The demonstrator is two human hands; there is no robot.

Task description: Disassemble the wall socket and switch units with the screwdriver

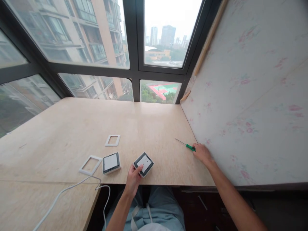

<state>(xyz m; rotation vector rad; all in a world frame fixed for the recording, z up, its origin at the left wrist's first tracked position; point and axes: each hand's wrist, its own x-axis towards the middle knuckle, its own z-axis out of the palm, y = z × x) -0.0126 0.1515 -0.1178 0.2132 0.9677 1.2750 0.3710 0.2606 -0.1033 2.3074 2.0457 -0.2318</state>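
Observation:
My left hand (133,181) grips a wall socket (145,161) with a white face, dark grey edging and narrow slots, its thumb lying across the front. The socket is held near the table's front edge. Over to the right, my right hand (201,152) is closed on the green handle of a screwdriver (190,147), whose thin shaft points away to the left. Left of the socket lies a wall switch (111,162) with a plain white face and grey edging. Two white square frames rest beside it, one cover frame (83,171) at the left and another cover frame (112,136) behind.
A white cable (64,190) runs over the lower-left table section and hangs off its edge. The pale wooden tabletop (149,123) reaches back to dark-framed windows (134,72). A flower-patterned wall (255,96) bounds the right side.

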